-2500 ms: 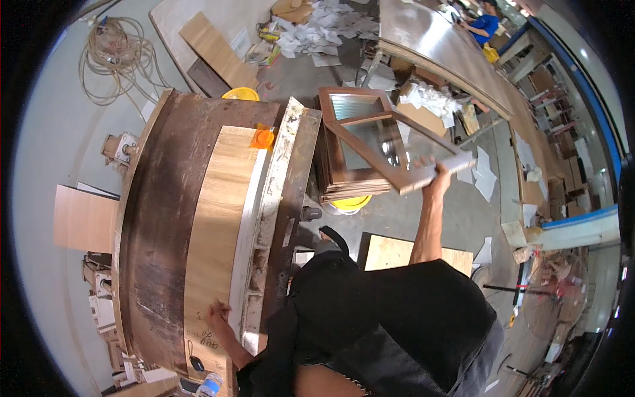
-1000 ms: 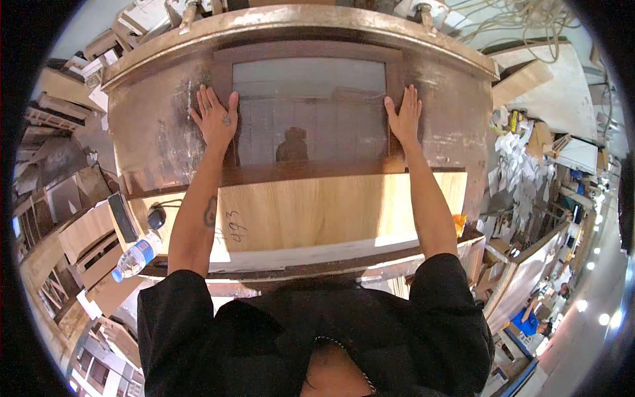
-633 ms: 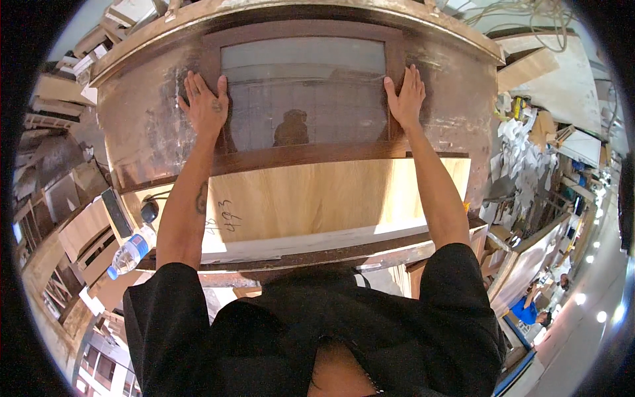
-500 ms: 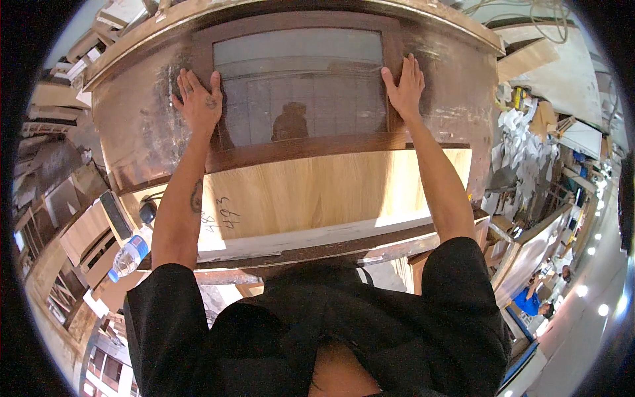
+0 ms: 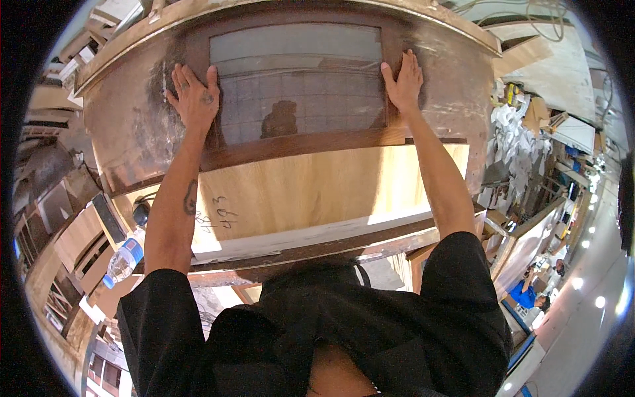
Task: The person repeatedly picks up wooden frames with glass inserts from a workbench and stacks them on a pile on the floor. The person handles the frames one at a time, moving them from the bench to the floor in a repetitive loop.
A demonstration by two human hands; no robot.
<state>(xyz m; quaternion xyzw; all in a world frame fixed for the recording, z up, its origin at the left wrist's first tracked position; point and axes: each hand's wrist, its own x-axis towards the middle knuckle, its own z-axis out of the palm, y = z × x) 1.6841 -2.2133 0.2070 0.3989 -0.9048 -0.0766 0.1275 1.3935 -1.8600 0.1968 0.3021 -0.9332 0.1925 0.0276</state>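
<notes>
A dark brown wooden cabinet door (image 5: 291,147) with a glass pane (image 5: 301,86) lies flat on the worn brown workbench (image 5: 126,132). My left hand (image 5: 197,99) rests palm down on the door's left side, fingers stretched out and thumb alongside the glass. On the opposite side my right hand (image 5: 405,86) lies in the same way, its fingers straight and its thumb by the pane. Both hands are open and grip nothing. A reflected dark silhouette shows in the glass. Nearer to me, a light wood board (image 5: 317,185) with handwritten marks lies against the door's near edge.
A clear plastic bottle (image 5: 124,263) with a blue cap is left of my left forearm. A raised wooden ledge (image 5: 132,41) runs along the bench's far side. Paper scraps (image 5: 512,142) are heaped at the right, and a person in blue (image 5: 524,295) is farther off.
The whole view has shifted slightly. Both hands stay flat at the door's two sides, and the door keeps its place on the bench.
</notes>
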